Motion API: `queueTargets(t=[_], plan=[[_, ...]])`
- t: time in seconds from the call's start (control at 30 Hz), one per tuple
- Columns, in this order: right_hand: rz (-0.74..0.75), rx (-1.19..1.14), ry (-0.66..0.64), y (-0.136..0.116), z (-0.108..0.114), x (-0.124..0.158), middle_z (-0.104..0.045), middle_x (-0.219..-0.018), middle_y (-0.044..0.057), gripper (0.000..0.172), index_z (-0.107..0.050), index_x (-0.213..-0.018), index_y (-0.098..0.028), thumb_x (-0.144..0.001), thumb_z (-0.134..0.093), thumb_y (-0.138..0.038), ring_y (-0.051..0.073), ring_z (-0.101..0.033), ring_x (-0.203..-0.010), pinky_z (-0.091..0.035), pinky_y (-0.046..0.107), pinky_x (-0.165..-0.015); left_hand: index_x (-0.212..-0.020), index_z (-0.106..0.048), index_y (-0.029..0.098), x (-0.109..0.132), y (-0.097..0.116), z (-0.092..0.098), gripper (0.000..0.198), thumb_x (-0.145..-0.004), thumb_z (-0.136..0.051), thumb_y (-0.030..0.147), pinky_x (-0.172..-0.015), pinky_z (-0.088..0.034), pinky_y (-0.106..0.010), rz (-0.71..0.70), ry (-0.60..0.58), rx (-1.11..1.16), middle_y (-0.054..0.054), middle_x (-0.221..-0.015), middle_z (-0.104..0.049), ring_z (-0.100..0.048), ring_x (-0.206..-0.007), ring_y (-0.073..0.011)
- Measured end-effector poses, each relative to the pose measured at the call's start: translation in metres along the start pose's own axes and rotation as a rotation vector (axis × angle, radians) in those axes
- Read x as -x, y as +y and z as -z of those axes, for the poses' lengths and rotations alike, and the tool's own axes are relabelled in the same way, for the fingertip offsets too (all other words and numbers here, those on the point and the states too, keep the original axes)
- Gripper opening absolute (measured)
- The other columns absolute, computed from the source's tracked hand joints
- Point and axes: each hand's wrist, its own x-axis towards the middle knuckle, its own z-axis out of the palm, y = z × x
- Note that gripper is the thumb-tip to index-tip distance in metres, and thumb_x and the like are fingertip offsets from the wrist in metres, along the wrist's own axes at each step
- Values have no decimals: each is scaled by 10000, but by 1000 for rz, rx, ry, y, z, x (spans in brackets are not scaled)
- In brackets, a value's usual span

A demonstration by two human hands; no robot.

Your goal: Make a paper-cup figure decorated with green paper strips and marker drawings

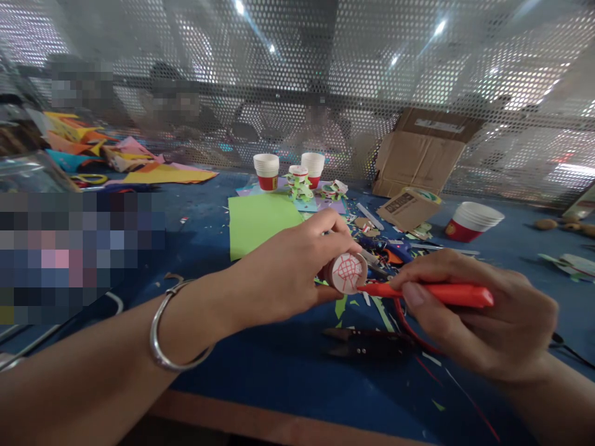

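My left hand (297, 263), with a silver bangle at the wrist, is closed round a small paper cup (348, 273). The cup's round white base faces me, and a red grid-like pattern is drawn on it. A red marker (458, 295) lies between the thumb and fingers of my right hand (483, 316). Its tip meets the lower right edge of the cup base. Below the cup, black thread snips (367, 342) rest on the blue table (279, 378). A sheet of green paper (260, 223) is behind my left hand.
Paper cup stacks (266, 172) stand at the back, beside small green-and-white paper crafts (299, 184). More cups (473, 221) lean at the right, near cardboard (421, 152). Coloured paper (162, 173) is heaped at the left. Scraps and tools litter the middle. A perforated metal screen (288, 80) rises behind.
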Motion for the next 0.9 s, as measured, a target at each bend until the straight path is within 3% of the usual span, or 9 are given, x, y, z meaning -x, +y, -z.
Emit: queueTargets(t=[0.33, 0.9], plan=[[-6, -10, -1, 0, 0, 0, -726, -710, -58, 131, -672, -871, -240, -862, -618, -121, 61, -616, -494, -482, 189, -503, -1206, -681, 203, 2, 0, -2, 373, -846, -771, 169, -820, -496, -236, 7, -30, 16, -30, -1230, -548, -613, -902, -110], [-20, 7, 2, 1, 1, -1, -732, -700, -55, 103, -663, -848, -253, -867, -638, -155, 87, -626, -488, -483, 229, -492, -1176, -700, 212, -1, -2, 0, 348, -839, -787, 197, -917, -506, -265, 18, -28, 37, -41, -1205, -559, -624, -1009, -145]])
